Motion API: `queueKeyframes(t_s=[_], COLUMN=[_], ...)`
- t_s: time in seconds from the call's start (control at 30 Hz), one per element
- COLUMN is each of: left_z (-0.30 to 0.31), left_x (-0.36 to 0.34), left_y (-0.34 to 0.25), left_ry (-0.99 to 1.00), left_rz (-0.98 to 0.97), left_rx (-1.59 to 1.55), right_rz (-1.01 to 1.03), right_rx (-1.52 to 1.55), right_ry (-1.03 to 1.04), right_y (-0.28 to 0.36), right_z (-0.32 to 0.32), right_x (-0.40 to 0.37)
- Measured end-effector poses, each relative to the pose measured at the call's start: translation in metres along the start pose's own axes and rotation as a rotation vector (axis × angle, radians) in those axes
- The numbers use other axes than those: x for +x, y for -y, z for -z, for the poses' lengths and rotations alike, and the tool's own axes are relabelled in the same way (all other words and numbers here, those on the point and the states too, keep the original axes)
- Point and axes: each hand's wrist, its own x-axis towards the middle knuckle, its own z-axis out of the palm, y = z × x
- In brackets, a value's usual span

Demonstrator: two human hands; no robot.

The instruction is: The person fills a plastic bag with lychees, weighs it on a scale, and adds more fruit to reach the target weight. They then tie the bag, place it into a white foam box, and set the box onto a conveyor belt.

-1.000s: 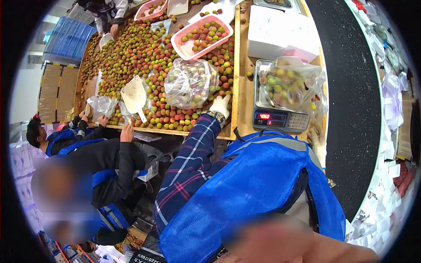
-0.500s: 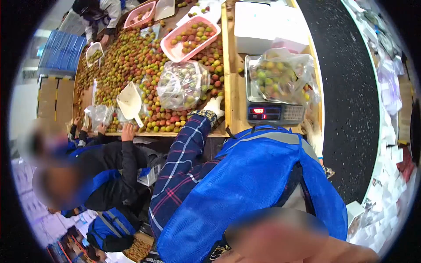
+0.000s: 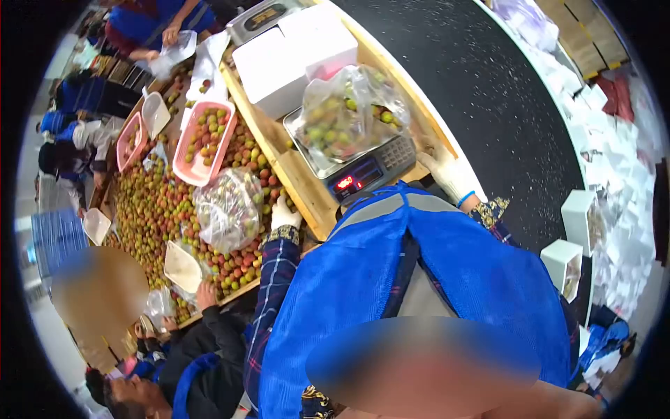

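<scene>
My left hand point(image 3: 285, 214), in a white glove, lies on the lychees point(image 3: 241, 262) beside a wooden divider. Its fingers look apart, and I see nothing held in them. Close by is a knotted clear plastic bag of lychees point(image 3: 229, 209). My right hand point(image 3: 450, 176), also gloved, rests open on the wooden edge to the right of the digital scale point(image 3: 398, 155). No object shows in that hand. Another clear bag of lychees point(image 3: 331, 133) sits on the scale's metal pan, above the lit red display.
White foam boxes point(image 3: 279, 70) stand behind the scale. A pink basin point(image 3: 227, 143) and a white scoop point(image 3: 183, 267) lie on the lychee pile. A black conveyor belt point(image 3: 488, 98) runs at right. Co-workers' hands point(image 3: 206, 295) are at the table's near left edge.
My view has turned right, so the table now appears slanted and further left. Both gloved hands remain at about the same places, by the lychees and beside the scale.
</scene>
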Motion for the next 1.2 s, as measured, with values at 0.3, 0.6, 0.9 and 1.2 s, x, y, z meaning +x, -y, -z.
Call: queueKeyframes(t_s=[0.3,0.6,0.9,1.2], left_z=[0.056,0.144,0.085,0.032], left_x=[-0.014,-0.051,0.007,0.065], left_y=[-0.037,-0.294,-0.414,-0.373], left_ry=[-0.185,0.373,0.776,-0.095], left_rz=[0.127,-0.374,-0.523,-0.467], left_rx=[-0.471,-1.19,-1.287,-0.502], right_rz=[0.505,0.177,0.243,0.328], right_rx=[-0.191,0.221,0.436,0.241], right_ry=[-0.191,-0.002,0.019,0.208], right_y=[0.04,0.135,0.15,0.153], right_z=[-0.007,0.018,0.033,0.038], right_x=[0.033,0.097,0.106,0.104])
